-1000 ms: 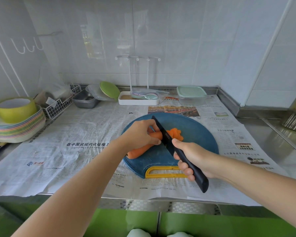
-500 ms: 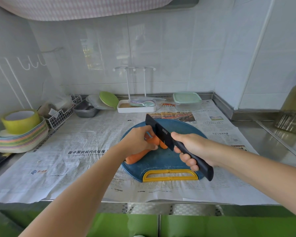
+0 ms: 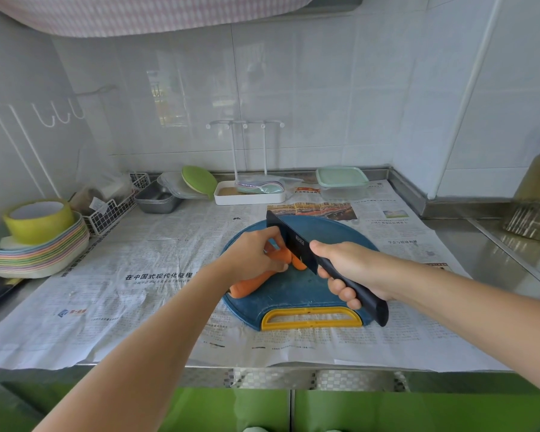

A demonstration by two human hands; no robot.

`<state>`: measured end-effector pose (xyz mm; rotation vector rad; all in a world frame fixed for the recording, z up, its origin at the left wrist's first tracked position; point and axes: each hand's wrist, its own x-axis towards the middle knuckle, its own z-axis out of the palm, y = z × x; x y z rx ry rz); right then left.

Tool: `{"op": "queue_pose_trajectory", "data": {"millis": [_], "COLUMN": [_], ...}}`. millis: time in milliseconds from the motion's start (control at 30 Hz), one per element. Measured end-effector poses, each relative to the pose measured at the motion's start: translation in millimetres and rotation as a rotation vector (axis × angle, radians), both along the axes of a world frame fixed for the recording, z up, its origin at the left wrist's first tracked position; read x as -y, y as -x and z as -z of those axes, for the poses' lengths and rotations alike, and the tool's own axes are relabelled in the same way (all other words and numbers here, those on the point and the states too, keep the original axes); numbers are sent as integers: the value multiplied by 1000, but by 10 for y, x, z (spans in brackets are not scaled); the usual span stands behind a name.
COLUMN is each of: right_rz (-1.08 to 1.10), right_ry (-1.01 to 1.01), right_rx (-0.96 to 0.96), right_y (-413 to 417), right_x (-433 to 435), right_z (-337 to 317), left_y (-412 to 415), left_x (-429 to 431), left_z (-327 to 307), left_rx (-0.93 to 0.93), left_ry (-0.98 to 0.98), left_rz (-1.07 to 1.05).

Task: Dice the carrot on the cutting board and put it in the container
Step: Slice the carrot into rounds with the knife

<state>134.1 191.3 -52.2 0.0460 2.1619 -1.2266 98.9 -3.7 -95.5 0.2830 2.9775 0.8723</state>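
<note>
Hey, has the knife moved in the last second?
Yes. Against the blue cutting board, the knife has risen: its tip sat inside the board's far rim, and now overlaps that rim.

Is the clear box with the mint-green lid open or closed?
Closed: the mint-green lid lies flat on top of the clear plastic box.

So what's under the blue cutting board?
Newspaper lies under the cutting board, spread over the metal counter. The patch right beneath the board is covered, so anything else there cannot be seen.
</note>
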Motion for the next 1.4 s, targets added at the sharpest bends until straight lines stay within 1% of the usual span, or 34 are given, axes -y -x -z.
{"op": "queue_pose_trajectory", "data": {"millis": [267, 500, 733, 1100, 1233, 1400], "right_rz": [41, 23, 54, 70, 92, 122], "right_ry": [90, 53, 105, 141, 160, 177], "right_rx": [95, 109, 175, 204, 210, 171], "right_y": [16, 53, 39, 84, 52, -14], "right_x": [-15, -17, -11, 47, 93, 148], "right_z": [-16, -30, 77, 170, 299, 442], "left_y": [16, 10, 49, 93, 102, 103], "left_x": [9, -2, 21, 61, 67, 86], "left_z": [17, 4, 24, 49, 67, 79], "left_rx": [-1, 8, 8, -4, -3, 8], "left_ry": [-14, -1, -9, -45, -70, -103], "left_rz": [1, 16, 31, 43, 36, 19]}}
